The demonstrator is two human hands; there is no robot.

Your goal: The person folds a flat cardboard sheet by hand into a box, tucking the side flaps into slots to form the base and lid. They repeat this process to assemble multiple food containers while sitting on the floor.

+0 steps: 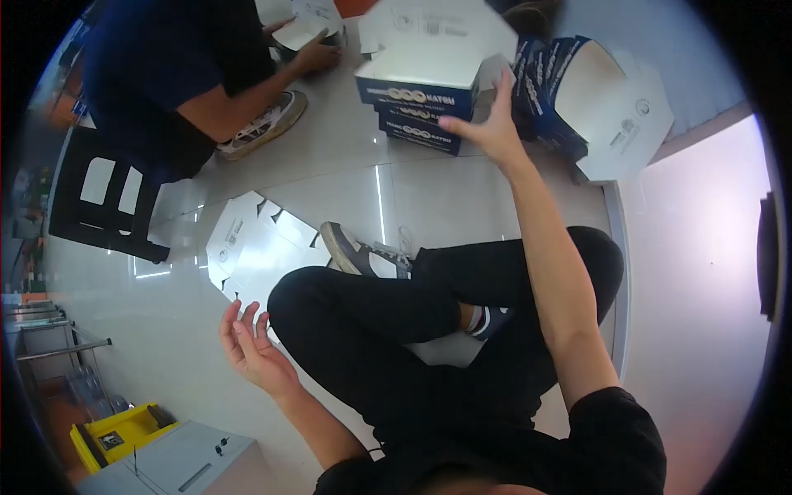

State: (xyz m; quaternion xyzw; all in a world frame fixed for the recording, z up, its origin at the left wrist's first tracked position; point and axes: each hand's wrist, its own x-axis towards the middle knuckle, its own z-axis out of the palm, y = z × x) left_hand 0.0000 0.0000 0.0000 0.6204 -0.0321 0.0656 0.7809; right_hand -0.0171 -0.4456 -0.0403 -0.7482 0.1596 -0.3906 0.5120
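Note:
At the top centre, my right hand (492, 124) is at the right side of the top box (417, 92) of a stack of dark blue boxes with white insides. Its thumb is at the front corner and its fingers reach up along the side. The top box's lid (437, 29) stands open. My left hand (257, 351) is raised beside my left knee, fingers apart and slightly curled, holding nothing. Near it, a flat unfolded white cardboard sheet (262, 247) lies on the floor, partly hidden by my knee.
Another person (165, 82) sits at the upper left, both hands on a white box (307, 29). More open boxes (577, 99) lean at the upper right. A black chair-like frame (107, 198) stands left; a grey cabinet (186, 462) and yellow bin (115, 433) are lower left.

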